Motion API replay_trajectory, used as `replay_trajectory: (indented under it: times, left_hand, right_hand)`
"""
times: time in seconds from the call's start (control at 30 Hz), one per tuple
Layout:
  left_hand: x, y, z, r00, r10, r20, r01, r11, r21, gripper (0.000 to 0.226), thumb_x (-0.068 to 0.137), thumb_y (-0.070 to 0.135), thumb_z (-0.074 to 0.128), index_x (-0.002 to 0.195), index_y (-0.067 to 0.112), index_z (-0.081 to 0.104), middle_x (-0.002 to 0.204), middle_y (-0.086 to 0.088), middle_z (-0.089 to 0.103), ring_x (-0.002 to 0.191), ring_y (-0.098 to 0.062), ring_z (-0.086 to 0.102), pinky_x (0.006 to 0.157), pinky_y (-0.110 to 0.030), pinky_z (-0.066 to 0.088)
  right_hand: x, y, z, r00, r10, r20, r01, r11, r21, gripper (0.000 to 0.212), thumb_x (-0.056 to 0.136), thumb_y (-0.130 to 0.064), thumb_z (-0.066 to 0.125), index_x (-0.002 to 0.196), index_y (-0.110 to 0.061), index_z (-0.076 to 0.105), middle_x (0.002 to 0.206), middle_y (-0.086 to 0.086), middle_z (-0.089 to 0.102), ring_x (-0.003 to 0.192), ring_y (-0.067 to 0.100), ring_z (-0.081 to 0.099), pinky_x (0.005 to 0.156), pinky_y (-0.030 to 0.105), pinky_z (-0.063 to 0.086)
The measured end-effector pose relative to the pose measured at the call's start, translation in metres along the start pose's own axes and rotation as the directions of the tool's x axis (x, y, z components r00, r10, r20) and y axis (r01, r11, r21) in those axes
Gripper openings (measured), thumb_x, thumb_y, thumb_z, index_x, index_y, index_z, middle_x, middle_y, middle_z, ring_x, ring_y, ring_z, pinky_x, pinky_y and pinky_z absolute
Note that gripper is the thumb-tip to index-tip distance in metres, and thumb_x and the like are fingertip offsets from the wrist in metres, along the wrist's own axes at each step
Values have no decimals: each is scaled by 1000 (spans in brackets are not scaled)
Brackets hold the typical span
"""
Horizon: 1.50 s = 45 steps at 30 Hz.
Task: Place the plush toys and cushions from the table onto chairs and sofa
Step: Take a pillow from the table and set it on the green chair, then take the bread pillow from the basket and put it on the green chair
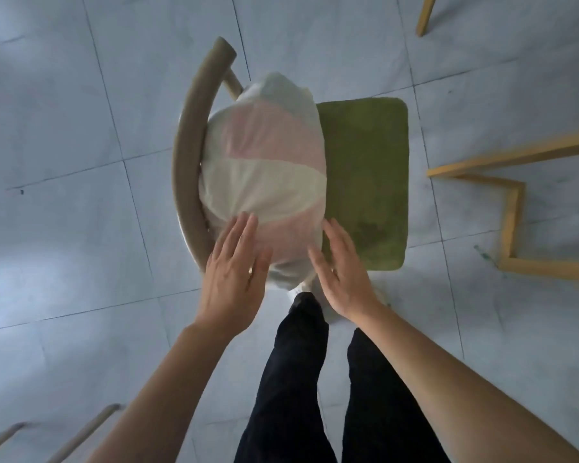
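A plump cushion (264, 168) with pink, cream and pale grey-green bands, wrapped in clear plastic, stands on edge on a chair with a green seat pad (368, 182). It leans against the chair's curved beige backrest (189, 168) at the left. My left hand (231, 279) lies flat with fingers spread on the cushion's near left end. My right hand (341, 272) is open too, its fingers touching the cushion's near right edge. Neither hand is closed around it.
The floor is grey tile. Yellow wooden furniture legs (512, 208) stand to the right, and another yellow leg (427, 15) shows at the top. Beige chair legs (81, 432) appear at the bottom left. My dark-trousered legs (298, 379) stand just before the chair.
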State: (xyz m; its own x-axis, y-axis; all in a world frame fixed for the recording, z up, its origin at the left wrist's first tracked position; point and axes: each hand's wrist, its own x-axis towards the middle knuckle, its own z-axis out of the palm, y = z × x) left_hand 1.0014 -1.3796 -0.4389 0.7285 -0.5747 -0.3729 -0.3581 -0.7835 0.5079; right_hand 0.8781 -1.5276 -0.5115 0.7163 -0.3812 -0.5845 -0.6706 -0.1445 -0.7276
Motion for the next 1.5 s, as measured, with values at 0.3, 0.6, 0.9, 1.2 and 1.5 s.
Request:
replay_trajectory:
  times: [0.3,0.6,0.9,1.2,1.5]
  left_hand:
    - [-241,105,-77,783,-564,-262,318,725,-611,53,97,43,45,149,30,44,148,10,52,131,1,52,109,-25,42]
    - [-490,155,-62,132,-913,-386,39,394,-918,45,95,21,61,138,23,47,133,-4,62,124,-16,60,111,-55,43]
    - [-696,130,11,-371,-898,-238,-249,343,-906,40,100,11,54,137,28,48,129,11,62,127,-16,58,114,-53,41]
    - [-957,87,99,-725,-688,13,-403,409,-819,39,83,40,62,122,41,58,118,21,70,114,-3,64,109,-51,46]
    - [-1108,-7,121,-789,-602,124,-417,375,-828,60,70,58,66,126,41,56,123,19,69,116,-6,65,109,-53,45]
  right_hand:
    - [-188,-76,-120,979,-176,101,171,983,61,55,101,-51,48,153,-36,39,145,-24,48,132,-8,48,97,4,42]
    - [-316,-139,-95,812,-366,455,361,927,101,59,89,-50,53,146,-38,43,142,-19,53,109,-28,52,78,0,45]
    - [-452,-172,50,494,-479,725,656,753,51,52,89,-45,59,139,-37,48,133,-19,58,118,-5,57,79,11,44]
    - [-677,-123,275,72,-452,889,826,527,201,50,90,-46,66,138,-32,57,135,-7,61,125,3,59,95,19,45]
    - [-806,-77,455,-43,-314,948,843,499,204,56,85,-46,60,139,-34,55,134,-14,58,122,-5,55,95,19,45]
